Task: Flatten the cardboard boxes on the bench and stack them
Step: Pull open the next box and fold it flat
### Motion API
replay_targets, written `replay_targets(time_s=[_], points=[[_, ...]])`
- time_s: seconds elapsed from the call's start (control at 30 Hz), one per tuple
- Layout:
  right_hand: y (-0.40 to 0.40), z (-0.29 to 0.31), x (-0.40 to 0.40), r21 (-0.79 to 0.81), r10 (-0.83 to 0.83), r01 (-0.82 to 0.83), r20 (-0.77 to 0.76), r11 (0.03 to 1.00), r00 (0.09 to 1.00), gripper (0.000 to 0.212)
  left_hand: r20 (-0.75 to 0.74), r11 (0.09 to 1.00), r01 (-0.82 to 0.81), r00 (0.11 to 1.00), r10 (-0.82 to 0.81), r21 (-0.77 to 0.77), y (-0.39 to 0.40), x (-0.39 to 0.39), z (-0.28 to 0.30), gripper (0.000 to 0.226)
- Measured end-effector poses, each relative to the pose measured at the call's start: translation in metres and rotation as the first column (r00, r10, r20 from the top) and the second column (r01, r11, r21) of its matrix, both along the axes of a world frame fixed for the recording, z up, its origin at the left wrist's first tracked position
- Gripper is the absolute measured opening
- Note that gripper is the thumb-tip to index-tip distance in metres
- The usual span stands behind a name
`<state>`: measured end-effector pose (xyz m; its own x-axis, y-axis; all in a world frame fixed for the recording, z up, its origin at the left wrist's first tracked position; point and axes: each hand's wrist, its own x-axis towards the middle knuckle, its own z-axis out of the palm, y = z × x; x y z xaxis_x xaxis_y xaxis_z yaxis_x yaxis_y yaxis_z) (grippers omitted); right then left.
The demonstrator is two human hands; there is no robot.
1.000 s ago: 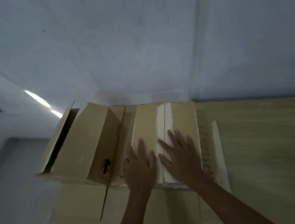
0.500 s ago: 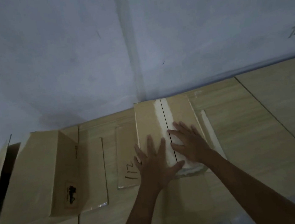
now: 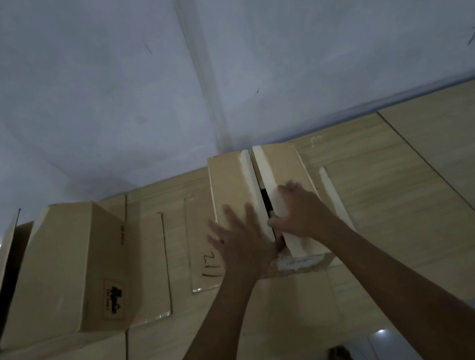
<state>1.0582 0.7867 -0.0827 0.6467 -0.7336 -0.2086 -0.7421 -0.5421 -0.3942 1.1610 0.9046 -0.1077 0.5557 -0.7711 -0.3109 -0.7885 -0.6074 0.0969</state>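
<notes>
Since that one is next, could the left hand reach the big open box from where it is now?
Probably yes: the left hand lies flat on the taped box, and only bare bench separates it from the open box.

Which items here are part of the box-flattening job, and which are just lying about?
Job: taped box under both hands, its top flaps parting; open box; flat cardboard marked 112; left hand; right hand.
Lying about: nothing but the bench and wall.

Matt brown cardboard box [image 3: 283, 171] on wood-grain bench [image 3: 411, 188].
</notes>
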Motion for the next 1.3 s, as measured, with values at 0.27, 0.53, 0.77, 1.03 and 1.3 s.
replay_targets(time_s=[0.27,0.53,0.77,1.03,1.3], points=[[-0.003,0.039,-0.033,0.116,-0.050,0.028,0.189,0.993,0.981,0.030,-0.204,0.977,0.144,0.963,-0.175,-0.158,-0.004,0.018,0.043,0.087],[-0.042,0.040,-0.118,0.184,-0.484,0.449,0.281,0.874,0.829,0.058,-0.563,0.788,-0.336,0.826,-0.016,-0.516,0.061,0.097,0.071,0.024],[-0.025,-0.040,-0.133,0.137,-0.592,0.576,0.139,0.806,0.794,0.036,-0.418,0.809,-0.488,0.843,0.338,-0.329,0.086,0.122,-0.015,0.019],[-0.015,-0.041,-0.095,0.124,-0.278,0.252,0.301,0.960,0.912,0.037,-0.095,0.936,0.039,0.993,-0.077,-0.350,0.034,0.073,-0.022,0.046],[-0.034,-0.016,-0.090,0.394,-0.518,0.393,0.291,0.831,0.804,0.033,-0.378,0.951,-0.097,0.926,-0.023,-0.294,0.007,0.065,0.006,0.024]])
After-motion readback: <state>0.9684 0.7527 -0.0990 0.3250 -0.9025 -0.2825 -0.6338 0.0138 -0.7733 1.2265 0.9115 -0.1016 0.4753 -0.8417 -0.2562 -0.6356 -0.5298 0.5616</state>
